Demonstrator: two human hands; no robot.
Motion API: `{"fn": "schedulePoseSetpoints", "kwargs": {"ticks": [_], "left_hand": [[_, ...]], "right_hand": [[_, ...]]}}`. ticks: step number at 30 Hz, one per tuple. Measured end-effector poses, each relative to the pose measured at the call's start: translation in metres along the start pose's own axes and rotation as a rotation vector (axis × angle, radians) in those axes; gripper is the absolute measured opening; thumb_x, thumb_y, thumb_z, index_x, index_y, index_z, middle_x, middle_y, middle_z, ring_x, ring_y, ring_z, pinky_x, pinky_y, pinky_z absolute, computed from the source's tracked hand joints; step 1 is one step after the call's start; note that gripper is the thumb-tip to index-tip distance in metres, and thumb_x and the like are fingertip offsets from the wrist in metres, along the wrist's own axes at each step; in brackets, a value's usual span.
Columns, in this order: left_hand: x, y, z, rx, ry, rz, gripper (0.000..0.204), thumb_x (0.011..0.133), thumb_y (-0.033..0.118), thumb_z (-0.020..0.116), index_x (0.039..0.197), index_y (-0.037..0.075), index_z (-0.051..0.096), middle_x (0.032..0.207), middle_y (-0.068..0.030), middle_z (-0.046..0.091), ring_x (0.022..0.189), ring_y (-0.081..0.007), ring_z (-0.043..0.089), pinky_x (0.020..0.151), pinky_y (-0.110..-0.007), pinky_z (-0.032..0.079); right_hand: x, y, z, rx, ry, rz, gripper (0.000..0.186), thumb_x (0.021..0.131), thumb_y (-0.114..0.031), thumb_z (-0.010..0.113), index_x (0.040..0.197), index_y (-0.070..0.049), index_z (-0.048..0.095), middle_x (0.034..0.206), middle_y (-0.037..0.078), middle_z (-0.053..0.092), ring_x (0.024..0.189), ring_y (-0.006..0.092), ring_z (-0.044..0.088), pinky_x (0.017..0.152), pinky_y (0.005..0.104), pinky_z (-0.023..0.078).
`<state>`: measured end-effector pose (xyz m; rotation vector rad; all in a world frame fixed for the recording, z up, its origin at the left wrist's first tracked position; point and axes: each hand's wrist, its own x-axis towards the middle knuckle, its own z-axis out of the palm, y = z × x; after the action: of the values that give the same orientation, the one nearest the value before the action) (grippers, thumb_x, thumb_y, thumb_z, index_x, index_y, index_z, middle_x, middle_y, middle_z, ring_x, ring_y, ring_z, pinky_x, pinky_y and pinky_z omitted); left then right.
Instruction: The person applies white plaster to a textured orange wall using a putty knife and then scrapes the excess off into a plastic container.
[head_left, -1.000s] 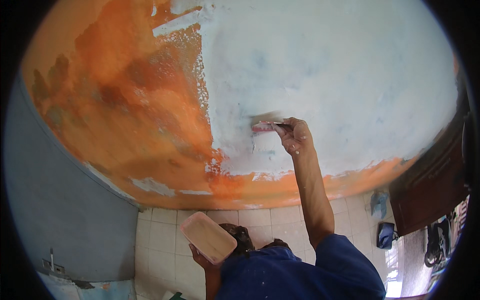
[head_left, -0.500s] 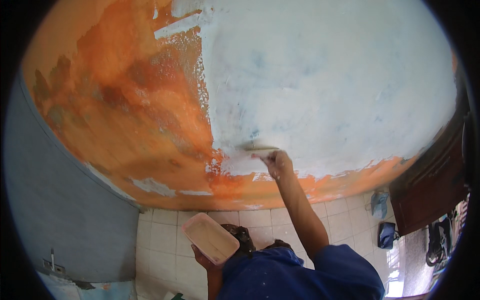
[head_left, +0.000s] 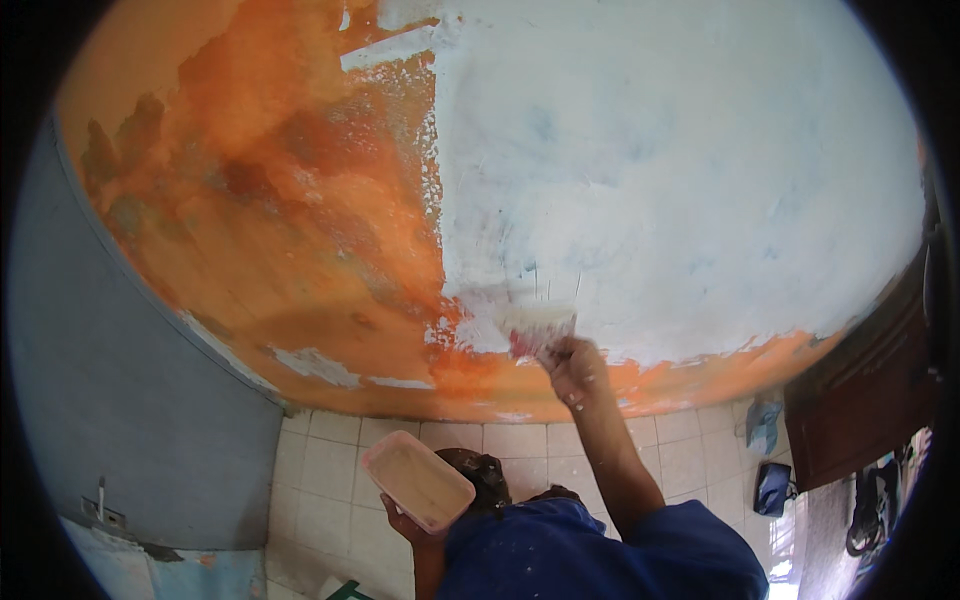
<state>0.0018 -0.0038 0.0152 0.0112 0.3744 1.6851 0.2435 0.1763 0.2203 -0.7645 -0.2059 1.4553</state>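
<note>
Head view: my right hand (head_left: pixel 578 373) is closed on the near edge of a pale, blurred spreader (head_left: pixel 540 322), fingers curled, my forearm (head_left: pixel 622 470) slanting up and leftward. The spreader is at the lower part of the white coating (head_left: pixel 680 180); whether it touches, I cannot tell. Lower down, my left hand (head_left: pixel 402 522) holds a pink tub (head_left: pixel 376 449) from its left side. Beyond lie orange wall (head_left: pixel 260 200) and floor tiles (head_left: pixel 325 455).

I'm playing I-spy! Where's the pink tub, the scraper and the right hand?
Pink tub (head_left: pixel 379 450), head view: its pink end wall.
Scraper (head_left: pixel 538 321), head view: middle of the blade.
Right hand (head_left: pixel 579 373), head view: middle of the hand.
</note>
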Motion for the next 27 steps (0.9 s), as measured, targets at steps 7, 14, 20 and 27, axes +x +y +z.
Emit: {"fn": "schedulePoseSetpoints", "kwargs": {"ticks": [7,14,20,27], "left_hand": [[0.009,-0.001,-0.016,-0.010,-0.004,-0.034,0.066,0.092,0.059,0.036,0.140,0.014,0.035,0.141,-0.0101,0.037,0.123,-0.0326,0.041,0.102,-0.050,0.036],[-0.001,-0.004,0.004,0.057,-0.041,-0.028,0.065,0.093,0.058,0.034,0.140,0.013,0.035,0.141,-0.0104,0.037,0.122,-0.0329,0.042,0.101,-0.050,0.036],[-0.006,0.002,-0.004,-0.023,0.038,-0.043,0.066,0.092,0.059,0.036,0.140,0.014,0.035,0.140,-0.0106,0.038,0.123,-0.0332,0.042,0.101,-0.051,0.036],[-0.003,0.000,-0.009,-0.001,0.038,-0.046,0.066,0.091,0.059,0.038,0.139,0.014,0.036,0.140,-0.0101,0.038,0.123,-0.0331,0.043,0.102,-0.051,0.036]], "right_hand": [[0.085,0.005,-0.028,0.015,-0.071,-0.039,0.011,0.076,0.012,0.030,0.077,0.008,0.040,0.087,0.019,0.047,0.090,0.0376,0.056,0.094,0.0573,0.048],[0.058,-0.038,0.050,-0.032,-0.072,-0.193,0.014,0.084,0.005,0.036,0.086,0.014,0.047,0.096,0.023,0.053,0.090,0.0343,0.058,0.093,0.0478,0.051],[0.023,-0.019,0.011,-0.012,-0.094,-0.295,0.016,0.084,0.005,0.039,0.094,0.013,0.048,0.100,0.022,0.055,0.092,0.0334,0.060,0.089,0.0447,0.052],[0.061,0.033,-0.062,-0.009,-0.015,-0.032,0.016,0.082,0.007,0.036,0.091,0.014,0.048,0.096,0.023,0.056,0.093,0.0339,0.060,0.093,0.0447,0.051]]}}
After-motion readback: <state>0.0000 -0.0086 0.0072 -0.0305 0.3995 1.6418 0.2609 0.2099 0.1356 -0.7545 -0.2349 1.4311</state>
